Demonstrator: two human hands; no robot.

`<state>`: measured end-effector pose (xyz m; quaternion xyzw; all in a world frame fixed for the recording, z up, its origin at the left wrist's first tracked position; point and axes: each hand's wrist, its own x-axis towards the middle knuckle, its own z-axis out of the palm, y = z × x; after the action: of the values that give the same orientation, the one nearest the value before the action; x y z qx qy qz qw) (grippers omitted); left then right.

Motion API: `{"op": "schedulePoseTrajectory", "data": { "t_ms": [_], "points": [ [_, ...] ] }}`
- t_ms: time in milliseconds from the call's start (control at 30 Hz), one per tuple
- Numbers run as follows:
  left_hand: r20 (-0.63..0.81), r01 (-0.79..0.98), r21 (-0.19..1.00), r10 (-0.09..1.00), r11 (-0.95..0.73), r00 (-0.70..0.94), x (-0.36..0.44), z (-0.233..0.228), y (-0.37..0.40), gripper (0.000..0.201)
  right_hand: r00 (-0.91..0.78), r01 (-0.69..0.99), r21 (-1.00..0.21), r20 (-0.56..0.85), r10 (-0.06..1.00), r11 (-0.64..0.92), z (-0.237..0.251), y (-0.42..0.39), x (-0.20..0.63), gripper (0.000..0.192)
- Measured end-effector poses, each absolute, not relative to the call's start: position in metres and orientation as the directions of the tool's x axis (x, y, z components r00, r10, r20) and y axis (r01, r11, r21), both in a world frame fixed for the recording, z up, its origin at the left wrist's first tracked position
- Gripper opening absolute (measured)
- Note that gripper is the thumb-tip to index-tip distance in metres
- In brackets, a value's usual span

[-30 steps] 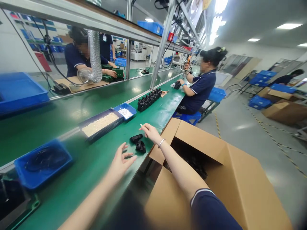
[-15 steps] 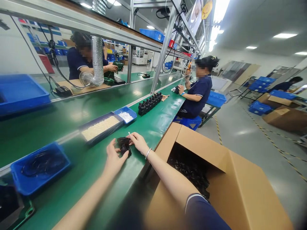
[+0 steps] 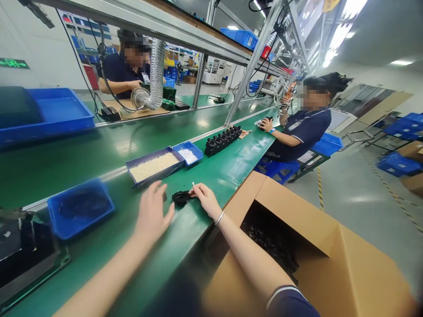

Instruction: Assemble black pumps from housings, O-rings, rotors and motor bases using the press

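Black plastic part (image 3: 180, 197): lying on the green bench (image 3: 231, 163), long axis left to right, between the two hands. Right hand (image 3: 206, 200): nearer, fingertips touching its right end, thumb and forefinger pinched on a small white pin (image 3: 193, 183). Left hand (image 3: 152, 212): just left, fingers spread, empty. Beyond: tray of pale pieces (image 3: 153, 166); near right, open carton (image 3: 297, 233).
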<state>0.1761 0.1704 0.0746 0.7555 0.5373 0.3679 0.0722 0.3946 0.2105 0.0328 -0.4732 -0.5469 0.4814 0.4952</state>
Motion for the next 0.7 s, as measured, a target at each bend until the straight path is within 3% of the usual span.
{"op": "schedulePoseTrajectory", "data": {
  "t_ms": [133,200,333,433,500,633,700],
  "points": [
    [0.222,0.774,0.529,0.936,-0.350,0.272,0.201,0.075,0.166,0.063,-0.099,0.072,-0.992,0.093,0.991,0.101,0.034,0.198,0.392,0.038],
    [0.159,0.780,0.530,0.942,-0.333,0.295,0.206,0.068,0.171,0.061,-0.114,0.076,-0.992,0.096,0.989,0.105,0.036,0.191,0.390,0.038],
    [0.174,0.720,0.550,0.901,-0.423,0.397,0.203,0.056,0.179,0.041,-0.167,0.069,-0.989,0.118,0.979,0.131,0.045,0.179,0.386,0.035],
    [0.207,0.657,0.581,0.867,-0.481,0.452,0.197,0.053,0.176,0.047,-0.241,0.043,-0.992,0.107,0.965,0.121,0.050,0.172,0.382,0.034],
    [0.240,0.590,0.654,0.869,-0.474,0.432,0.192,0.049,0.173,0.048,-0.266,0.015,-0.995,0.094,0.959,0.102,0.052,0.167,0.379,0.035],
    [0.280,0.456,0.771,0.880,-0.445,0.384,0.181,0.038,0.169,0.020,-0.273,-0.033,-0.998,0.063,0.960,0.056,0.051,0.158,0.372,0.039],
    [0.249,0.396,0.837,0.908,-0.377,0.337,0.177,0.032,0.168,0.020,-0.269,-0.072,-0.997,0.040,0.962,0.021,0.049,0.152,0.369,0.042]
  ]
}}
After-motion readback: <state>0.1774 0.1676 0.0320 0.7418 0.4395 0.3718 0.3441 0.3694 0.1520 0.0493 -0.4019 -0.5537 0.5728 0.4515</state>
